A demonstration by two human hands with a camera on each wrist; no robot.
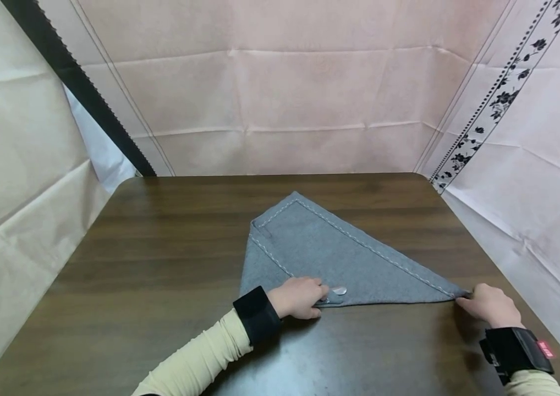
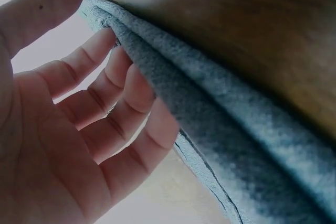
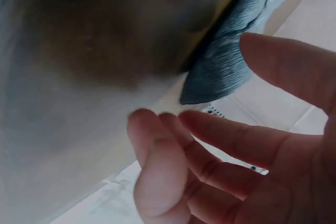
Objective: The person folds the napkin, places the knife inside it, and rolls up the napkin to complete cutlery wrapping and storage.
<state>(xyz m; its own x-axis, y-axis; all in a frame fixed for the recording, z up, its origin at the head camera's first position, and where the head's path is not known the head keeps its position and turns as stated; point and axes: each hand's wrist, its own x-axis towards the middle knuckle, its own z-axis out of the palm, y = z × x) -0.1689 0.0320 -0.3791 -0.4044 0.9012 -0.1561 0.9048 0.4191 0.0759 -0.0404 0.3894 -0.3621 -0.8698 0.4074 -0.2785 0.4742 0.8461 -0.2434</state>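
A blue-grey felt cloth (image 1: 329, 253) with white stitching along its borders lies folded on the table, tapering to a point at the right. At its near edge, my left hand (image 1: 300, 297) rests palm down. In the left wrist view the fingertips touch the folded edge of the cloth (image 2: 210, 98), while the thumb stands apart. A small shiny oval piece (image 1: 339, 290) shows on the felt beside those fingers. My right hand (image 1: 493, 305) is at the pointed right end. Seen from the right wrist, the cloth tip (image 3: 212, 74) lies between spread thumb and loosely bent fingers, unpinched.
The brown wooden table (image 1: 161, 247) has rounded far corners. Pale creased sheets (image 1: 309, 93) hang behind it and at both sides. A black strip (image 1: 87, 88) runs down at the left, a floral-printed band (image 1: 503, 99) at the right.
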